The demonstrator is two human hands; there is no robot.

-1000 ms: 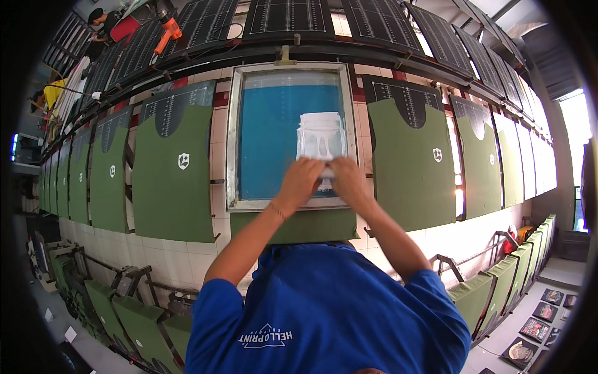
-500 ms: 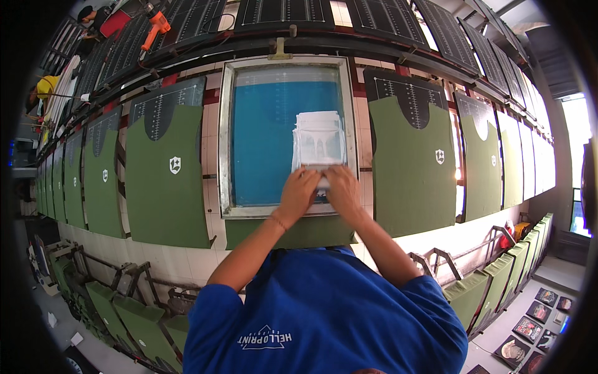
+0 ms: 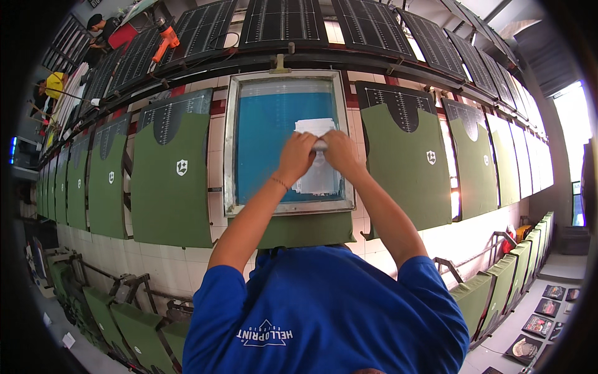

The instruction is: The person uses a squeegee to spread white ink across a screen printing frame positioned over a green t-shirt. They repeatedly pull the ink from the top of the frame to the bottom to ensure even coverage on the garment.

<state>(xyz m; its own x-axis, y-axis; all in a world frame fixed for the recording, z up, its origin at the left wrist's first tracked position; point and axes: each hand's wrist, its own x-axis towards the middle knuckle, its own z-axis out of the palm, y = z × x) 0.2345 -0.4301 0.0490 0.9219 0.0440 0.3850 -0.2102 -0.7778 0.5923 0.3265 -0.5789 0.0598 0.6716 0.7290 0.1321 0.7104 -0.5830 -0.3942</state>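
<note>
A screen-printing frame (image 3: pixel 230 143) with a blue mesh (image 3: pixel 265 137) lies in front of me, over a green shirt (image 3: pixel 305 230) whose lower end sticks out on the near side. White ink (image 3: pixel 319 179) covers a patch on the mesh's right half. Side by side, my left hand (image 3: pixel 298 153) and my right hand (image 3: pixel 340 151) are closed round a squeegee (image 3: pixel 320 144). Most of it is hidden under my fingers, and it stands near the far end of the white patch.
Green shirts (image 3: pixel 169 199) (image 3: pixel 408 181) with small white emblems lie on black boards left and right. Beyond the rail, a row of bare black boards (image 3: pixel 281 25) stands, with an orange heat gun (image 3: pixel 167 41) on one. Another person (image 3: pixel 103 28) is at the far left.
Both hands have pushed the squeegee away from me, from the near end of the ink patch to its far end. White ink now shows smoothed behind it.
</note>
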